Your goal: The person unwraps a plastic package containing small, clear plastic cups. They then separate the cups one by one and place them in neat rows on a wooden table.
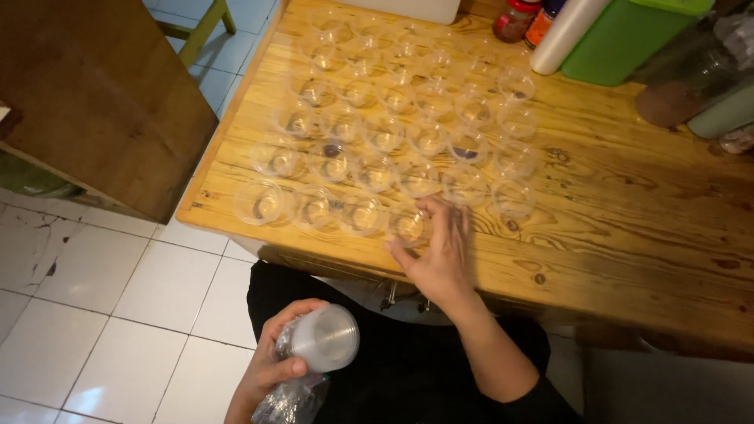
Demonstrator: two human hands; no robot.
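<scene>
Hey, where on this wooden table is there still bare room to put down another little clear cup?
Bare wood lies right of the right hand, along the table's near edge, and between the cup rows and the green bin. The left half is crowded. The left hand holds the cup stack.

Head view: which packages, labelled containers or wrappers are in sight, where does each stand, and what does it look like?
Plastic sleeve: clear, crinkled, around the stack of cups in the left hand.
Two jars: table's far edge, dark contents, red-orange labels, red lid on one.
Roll: white cylinder leaning beside the jars.
Green box: far right, plain plastic.
No screens or signs.
</scene>
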